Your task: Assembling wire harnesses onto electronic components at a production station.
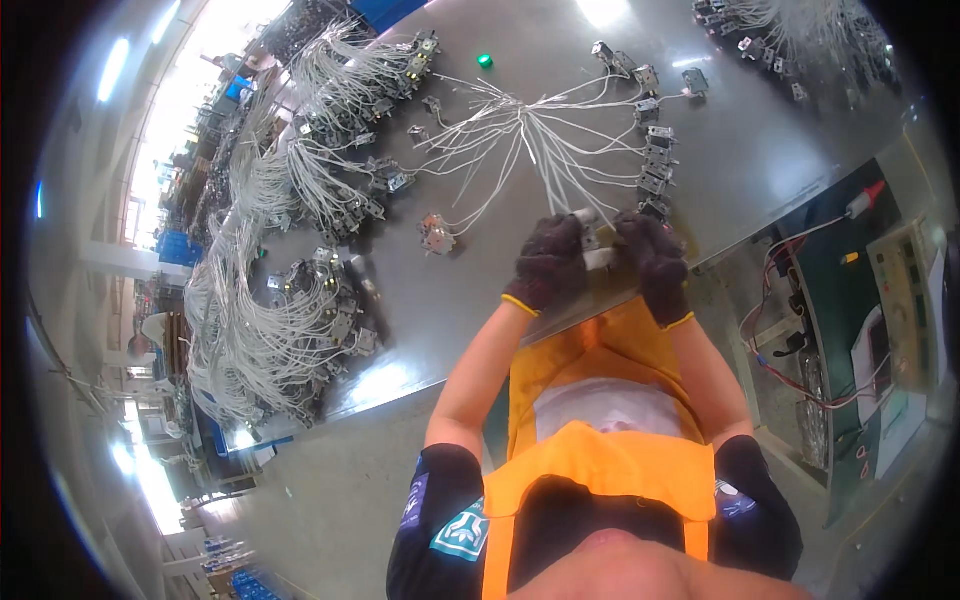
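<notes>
My left hand [550, 258], in a dark glove with a yellow cuff, is closed around the left side of a small white and metal part [598, 245] at the table's near edge. My right hand [655, 262], gloved the same way, has its fingers curled at the part's right side; their tips are partly hidden. White wires run from the part up to a spread-out bundle [522, 108]. Small metal housings [655, 165] sit in a column along the bundle's right ends. Another wired part, orange and metal [436, 234], lies to the left.
Heaped wire harnesses [265, 340] cover the left side of the metal table [740, 150]; another heap [815, 40] lies far right. A small green round piece [485, 61] sits near the back. Beyond the right edge stands a bench with an instrument [905, 290] and a red-tipped lead [866, 200].
</notes>
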Demonstrator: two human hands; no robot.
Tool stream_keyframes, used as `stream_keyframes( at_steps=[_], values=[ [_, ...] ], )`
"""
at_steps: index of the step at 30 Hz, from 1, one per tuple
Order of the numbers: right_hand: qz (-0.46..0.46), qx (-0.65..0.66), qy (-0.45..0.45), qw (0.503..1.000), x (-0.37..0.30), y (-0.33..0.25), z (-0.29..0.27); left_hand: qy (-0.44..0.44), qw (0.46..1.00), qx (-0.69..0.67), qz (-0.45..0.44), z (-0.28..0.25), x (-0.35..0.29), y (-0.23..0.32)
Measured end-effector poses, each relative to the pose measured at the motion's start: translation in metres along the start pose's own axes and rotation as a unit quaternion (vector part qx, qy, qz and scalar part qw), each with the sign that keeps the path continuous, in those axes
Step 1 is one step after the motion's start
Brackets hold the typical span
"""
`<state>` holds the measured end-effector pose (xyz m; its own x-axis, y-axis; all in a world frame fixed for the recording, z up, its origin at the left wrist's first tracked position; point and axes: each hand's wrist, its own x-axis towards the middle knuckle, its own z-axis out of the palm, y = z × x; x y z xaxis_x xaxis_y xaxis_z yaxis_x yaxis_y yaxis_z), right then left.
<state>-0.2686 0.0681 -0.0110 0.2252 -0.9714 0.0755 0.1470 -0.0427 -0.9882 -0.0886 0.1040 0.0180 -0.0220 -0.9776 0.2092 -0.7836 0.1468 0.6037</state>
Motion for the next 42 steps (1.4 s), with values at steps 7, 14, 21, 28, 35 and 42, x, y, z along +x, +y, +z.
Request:
stream_keyframes(
  at_steps=[7, 14, 21, 28, 35, 42],
  values=[
    [-0.102, -0.093, 0.041, 0.99, 0.025, 0.005, -0.051, -0.006, 1.0, 0.01, 0.024, 0.039, 0.031, 0.019],
    [-0.098, -0.118, 0.13, 0.979, 0.06, 0.005, -0.132, -0.032, 0.994, -0.092, 0.046, 0.051, 0.036, 0.075],
    [0.021, -0.166, 0.061, 0.984, 0.09, -0.016, -0.167, -0.117, 0.954, -0.261, -0.096, 0.057, 0.01, 0.036],
    [-0.286, -0.446, 0.022, 0.848, 0.104, 0.018, -0.165, -0.073, 0.99, -0.104, -0.058, 0.013, -0.043, 0.045],
    [-0.267, -0.41, 0.06, 0.87, 0.101, 0.004, -0.1, 0.022, 0.976, -0.176, -0.125, 0.027, -0.032, 0.04],
    [-0.049, -0.08, -0.027, 0.995, -0.033, -0.033, -0.079, 0.007, 0.989, -0.033, -0.143, 0.029, -0.037, 0.051]
  ],
)
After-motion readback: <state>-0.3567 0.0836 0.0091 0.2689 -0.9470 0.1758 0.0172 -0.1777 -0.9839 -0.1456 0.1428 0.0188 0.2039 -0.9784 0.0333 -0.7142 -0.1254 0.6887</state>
